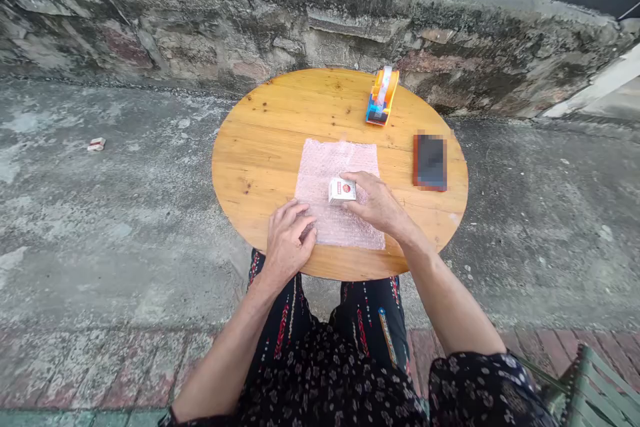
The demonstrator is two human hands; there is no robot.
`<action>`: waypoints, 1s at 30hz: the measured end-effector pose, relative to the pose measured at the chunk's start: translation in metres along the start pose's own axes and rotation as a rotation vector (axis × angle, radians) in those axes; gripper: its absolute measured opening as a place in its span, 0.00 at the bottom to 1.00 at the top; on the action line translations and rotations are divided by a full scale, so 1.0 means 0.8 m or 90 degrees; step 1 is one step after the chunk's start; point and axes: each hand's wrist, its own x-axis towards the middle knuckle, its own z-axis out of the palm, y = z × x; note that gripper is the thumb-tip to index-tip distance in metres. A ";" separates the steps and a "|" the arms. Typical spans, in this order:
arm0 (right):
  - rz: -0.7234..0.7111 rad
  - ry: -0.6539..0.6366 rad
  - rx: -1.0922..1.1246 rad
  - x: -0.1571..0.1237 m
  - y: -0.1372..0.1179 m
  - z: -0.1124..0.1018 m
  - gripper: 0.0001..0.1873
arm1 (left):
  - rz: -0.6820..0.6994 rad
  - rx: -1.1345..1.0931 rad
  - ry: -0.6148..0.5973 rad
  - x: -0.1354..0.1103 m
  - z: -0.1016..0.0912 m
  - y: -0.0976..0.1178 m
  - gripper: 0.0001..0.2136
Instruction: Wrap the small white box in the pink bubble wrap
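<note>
A pink sheet of bubble wrap (334,163) lies flat in the middle of a round wooden table (260,147). On it sits a small white box with a red mark (341,189). My right hand (376,203) grips the box from the right, fingers curled round it. My left hand (287,237) rests flat on the sheet's near left corner, fingers stretched out and pressing it down.
An orange and blue tape dispenser (381,97) stands at the table's far side. A dark phone in a reddish case (429,161) lies at the right. A low stone wall (200,33) runs behind. A small piece of litter (97,144) lies on the concrete at left.
</note>
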 end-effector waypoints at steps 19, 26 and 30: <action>-0.009 -0.022 -0.068 -0.002 0.007 0.010 0.28 | -0.002 -0.007 -0.011 0.000 0.001 -0.001 0.09; -0.012 -0.017 -0.073 -0.003 0.005 0.011 0.29 | 0.008 0.001 -0.006 0.001 0.000 -0.001 0.08; -0.011 -0.012 -0.107 -0.004 0.006 0.014 0.28 | 0.009 -0.002 -0.004 0.001 0.000 -0.001 0.08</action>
